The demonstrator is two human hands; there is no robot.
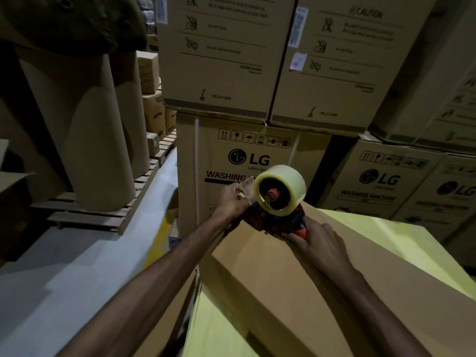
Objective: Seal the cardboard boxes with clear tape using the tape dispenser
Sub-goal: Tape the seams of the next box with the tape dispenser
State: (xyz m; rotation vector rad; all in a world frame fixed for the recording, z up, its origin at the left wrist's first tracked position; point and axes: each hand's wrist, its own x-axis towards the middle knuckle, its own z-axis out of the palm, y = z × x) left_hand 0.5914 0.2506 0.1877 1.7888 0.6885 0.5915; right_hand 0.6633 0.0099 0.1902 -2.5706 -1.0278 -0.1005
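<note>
Right hand [318,239] clenched round the red handle of the tape dispenser [273,222]. Left hand [230,202] is pinching what looks like the loose tape end, at 9 o'clock from the roll [291,186]. I'd pull it taut, press it over the far edge, then draw straight back. The dispenser sits at the 12 o'clock end of the cardboard box [296,274].

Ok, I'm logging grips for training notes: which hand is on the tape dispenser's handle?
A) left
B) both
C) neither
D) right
D: the right hand grips the orange handle of the tape dispenser, while the left hand pinches the tape end at its front.
</note>
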